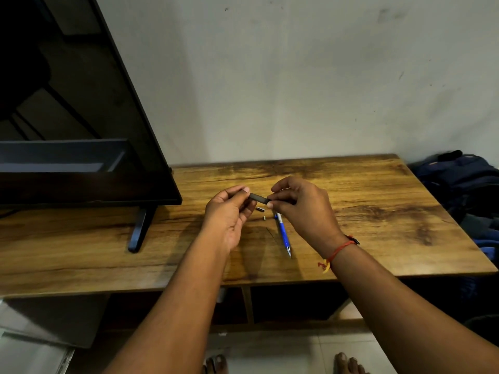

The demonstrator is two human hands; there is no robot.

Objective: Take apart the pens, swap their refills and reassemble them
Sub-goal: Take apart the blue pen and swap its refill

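A black television (67, 103) stands at the left of the wooden table (378, 211). Both forearms reach forward above the table. The left hand (229, 211), palm turned inward, and the right hand (302, 206), knuckles up, each pinch one end of a dark pen (258, 198) held between them. A blue pen (283, 233) lies on the table beneath the right hand, with two small parts (259, 209) just beside it.

A scuffed pale wall (297, 76) is rising behind a wood-grain surface (378, 211), a dark television (67, 117) standing at left, blue bags (464, 184) slumping at right, pale floor tiles (283, 352) showing below.
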